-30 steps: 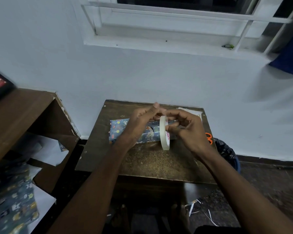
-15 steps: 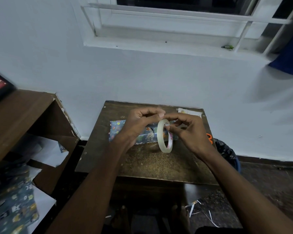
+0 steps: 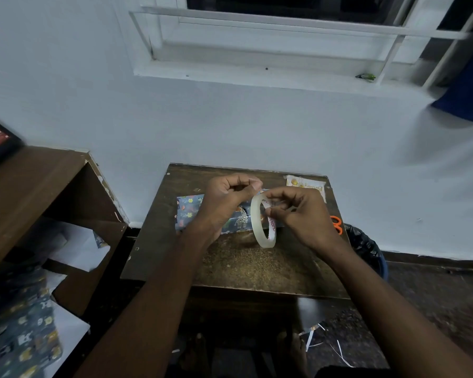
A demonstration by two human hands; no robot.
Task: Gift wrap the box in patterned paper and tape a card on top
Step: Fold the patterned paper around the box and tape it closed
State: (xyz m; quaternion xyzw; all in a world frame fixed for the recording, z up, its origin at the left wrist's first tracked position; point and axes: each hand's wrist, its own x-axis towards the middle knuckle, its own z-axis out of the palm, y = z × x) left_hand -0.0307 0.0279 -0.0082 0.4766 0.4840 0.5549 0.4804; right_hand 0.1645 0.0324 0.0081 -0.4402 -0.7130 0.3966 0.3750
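Both hands are up over a small dark wooden surface (image 3: 238, 271) pushed against the wall. The right hand (image 3: 303, 214) has the tape roll (image 3: 262, 221) held upright on its edge, fingers curled through and around the ring with the thumb pinching the inner side. The left hand (image 3: 227, 197) sits right next to the top of the roll, fingers curled in with thumb and forefinger pressed together like it's got the loose end of the tape, but the strip itself is too thin to actually make out, so can't say for sure.

The wrapped box (image 3: 191, 214) lies flat on the surface behind and under the hands, already covered in blue patterned paper with little animals on it. The card (image 3: 306, 186) is at the far right corner of the surface, well apart from the box. Orange scissors (image 3: 337, 225) poke out at the right edge behind the right wrist. More of the same patterned paper (image 3: 19, 331) sits lower left, by a wooden shelf unit (image 3: 38, 186).
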